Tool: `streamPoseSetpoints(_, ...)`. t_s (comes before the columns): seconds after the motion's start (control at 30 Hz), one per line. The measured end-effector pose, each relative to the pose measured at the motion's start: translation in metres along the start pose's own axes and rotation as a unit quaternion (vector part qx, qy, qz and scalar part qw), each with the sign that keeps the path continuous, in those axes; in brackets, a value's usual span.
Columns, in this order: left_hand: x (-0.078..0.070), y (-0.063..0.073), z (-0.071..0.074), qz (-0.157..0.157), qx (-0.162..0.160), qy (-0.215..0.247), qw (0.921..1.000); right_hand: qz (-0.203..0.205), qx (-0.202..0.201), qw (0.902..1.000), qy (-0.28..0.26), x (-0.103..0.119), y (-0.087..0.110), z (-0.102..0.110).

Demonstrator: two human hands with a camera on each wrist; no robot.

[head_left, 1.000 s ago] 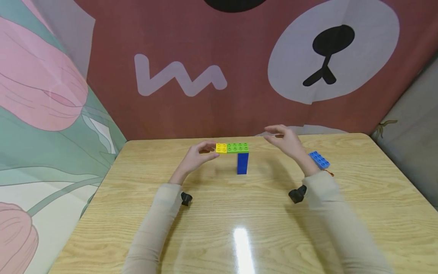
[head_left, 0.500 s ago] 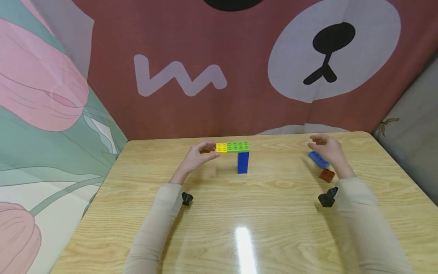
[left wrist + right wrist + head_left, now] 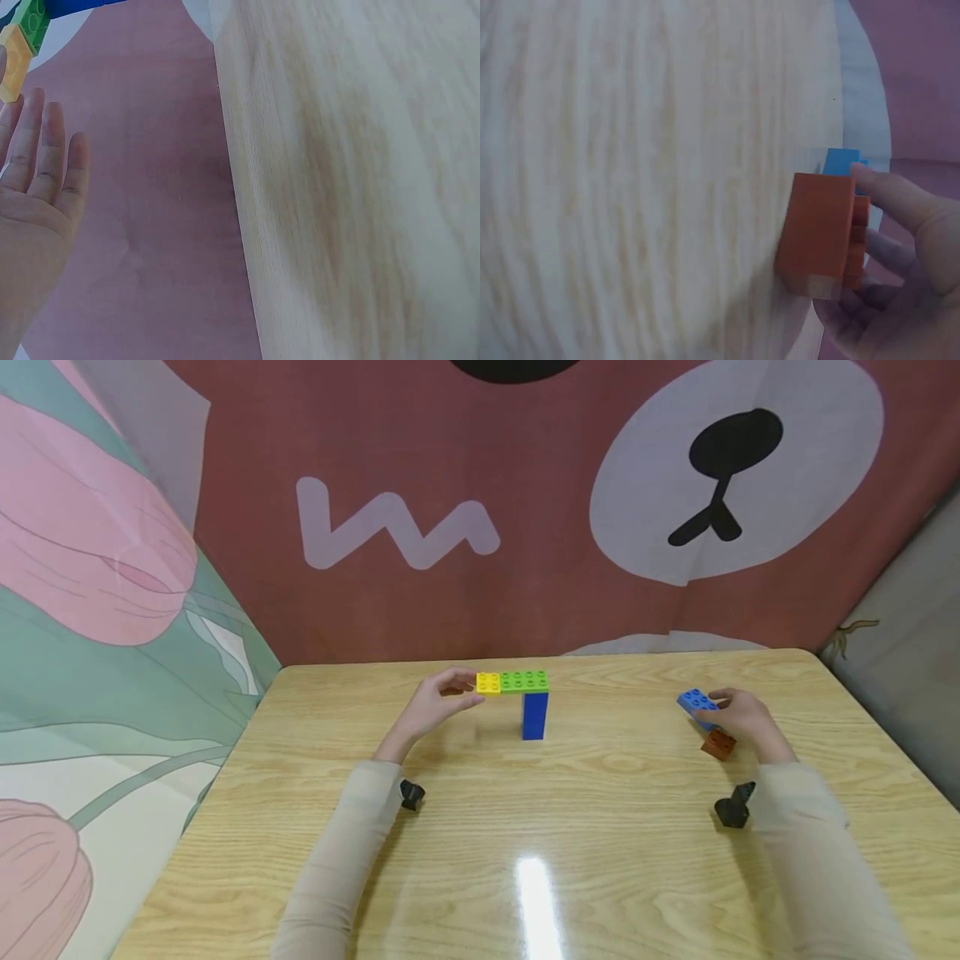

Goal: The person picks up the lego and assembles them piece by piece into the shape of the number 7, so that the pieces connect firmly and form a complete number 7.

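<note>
My left hand [image 3: 442,697] pinches the left end of a small yellow toy brick [image 3: 488,683] between thumb and fingers. This brick lines up against a long green brick [image 3: 524,682], which sits on top of an upright dark blue brick column [image 3: 535,717]. Beneath the yellow end there is a gap down to the table. On the right, my right hand [image 3: 746,717] grips a long light blue brick [image 3: 694,702], thumb on the near side and fingers on the far side. A reddish-brown brick [image 3: 817,229] lies close by and hides much of the blue one in the right wrist view.
The bricks are on a light wooden table [image 3: 600,843], whose back edge meets a brown printed curtain [image 3: 450,610]. Each wrist carries a small black camera mount, the right one [image 3: 732,807] hanging low near the tabletop.
My right hand has moved right from beside the green brick and come down onto the light blue brick. The brown brick has come into sight. My left hand stays at the yellow brick.
</note>
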State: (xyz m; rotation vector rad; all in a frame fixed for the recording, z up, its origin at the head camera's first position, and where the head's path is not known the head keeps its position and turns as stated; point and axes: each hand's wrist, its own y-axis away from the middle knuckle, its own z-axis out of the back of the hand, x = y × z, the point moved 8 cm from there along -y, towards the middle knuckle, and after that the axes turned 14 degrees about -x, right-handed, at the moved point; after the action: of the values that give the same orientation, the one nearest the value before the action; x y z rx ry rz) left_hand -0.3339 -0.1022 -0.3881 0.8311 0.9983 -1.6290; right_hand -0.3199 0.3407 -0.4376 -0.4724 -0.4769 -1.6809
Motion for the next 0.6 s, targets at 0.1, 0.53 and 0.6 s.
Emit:
streamPoseSetpoints(0.1, 0.0, 0.0, 0.0, 0.006, 0.001, 0.002, 1.0, 0.005, -0.009, 0.9999, 0.008, -0.002, -0.001, -0.001)
streamPoseSetpoints(0.53, 0.002, -0.002, -0.001, 0.018, 0.002, 0.004, 0.9998, -0.001, -0.088, 0.9935, -0.073, 0.033, -0.005, 0.004)
streamPoseSetpoints(0.6, 0.002, -0.002, -0.001, 0.018, 0.001, 0.004, 0.9998, 0.006, -0.097, 0.9907, -0.095, 0.049, -0.005, 0.005)
